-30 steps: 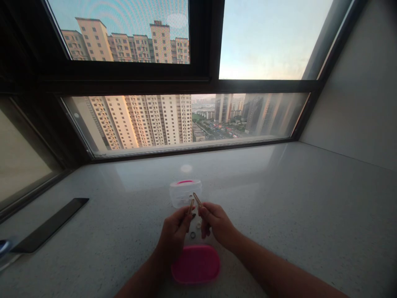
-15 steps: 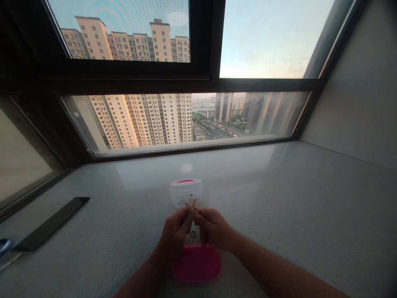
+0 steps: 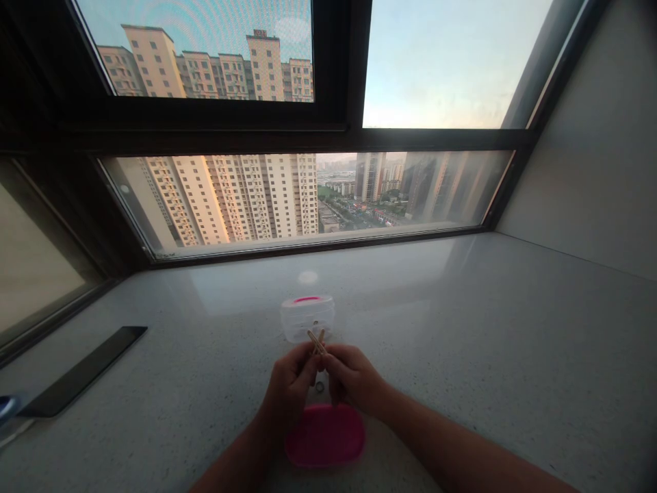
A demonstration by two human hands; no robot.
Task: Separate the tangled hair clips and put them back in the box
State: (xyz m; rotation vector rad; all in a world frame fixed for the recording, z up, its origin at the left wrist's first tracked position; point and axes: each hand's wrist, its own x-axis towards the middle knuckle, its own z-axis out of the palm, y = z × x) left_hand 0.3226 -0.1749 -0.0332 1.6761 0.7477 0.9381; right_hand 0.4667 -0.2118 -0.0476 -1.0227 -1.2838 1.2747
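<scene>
In front of me, my left hand (image 3: 288,382) and my right hand (image 3: 354,376) meet at the fingertips, both closed in a pinch. Between them two slim light-wood pieces (image 3: 317,341), which look like clothespin halves, cross in an X. The left fingers grip the lower end of one, the right fingers that of the other. Just below the fingertips a small grey metal ring or coil (image 3: 320,387) lies on the counter. Nearer me is a pink oval lid or tray (image 3: 326,438), its upper left edge partly behind my left hand.
Beyond my hands stands a clear plastic box (image 3: 295,318) with a pink strip on top and a small round thing at its front. A dark flat slab (image 3: 87,370) and a blue object (image 3: 7,407) lie at left. Windows border the speckled counter (image 3: 462,342).
The crossed wooden pieces have turned slightly in my fingertips. The right hand's lower fingers have drawn up a little from the pink piece; all else stays put.
</scene>
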